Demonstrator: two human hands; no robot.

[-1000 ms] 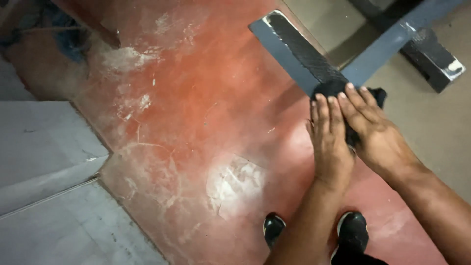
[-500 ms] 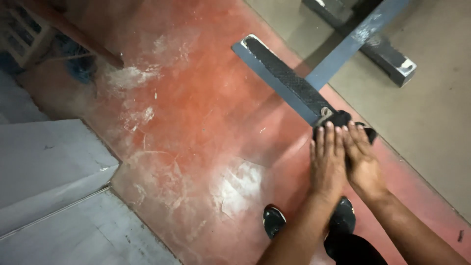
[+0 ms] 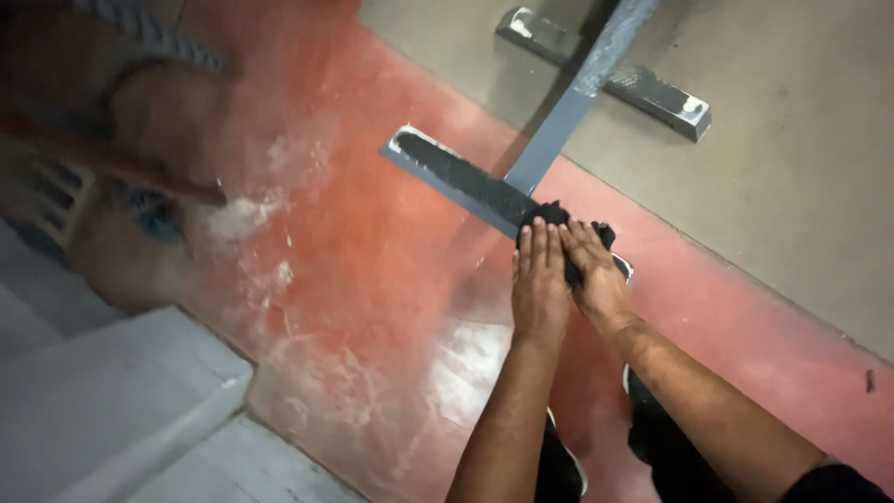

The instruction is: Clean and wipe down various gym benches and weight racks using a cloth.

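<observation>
A worn red floor [image 3: 372, 279], streaked with white dust, filled most of the frame, meeting a tan floor section [image 3: 792, 168] at the upper right. Pale grey steps [image 3: 112, 410] sat at the lower left. A grey metal frame foot [image 3: 456, 182], topped with a black textured strip, ran diagonally across the centre, joined by a grey upright bar [image 3: 568, 112] to a second foot [image 3: 605, 74] near the top. At the centre right end of the nearer foot lay a black cloth [image 3: 559, 219]. The left hand [image 3: 538, 284] pressed flat on it, fingers extended and together. The right hand [image 3: 596, 275] lay just beside, fingers spread flat over the cloth, touching the left hand.
</observation>
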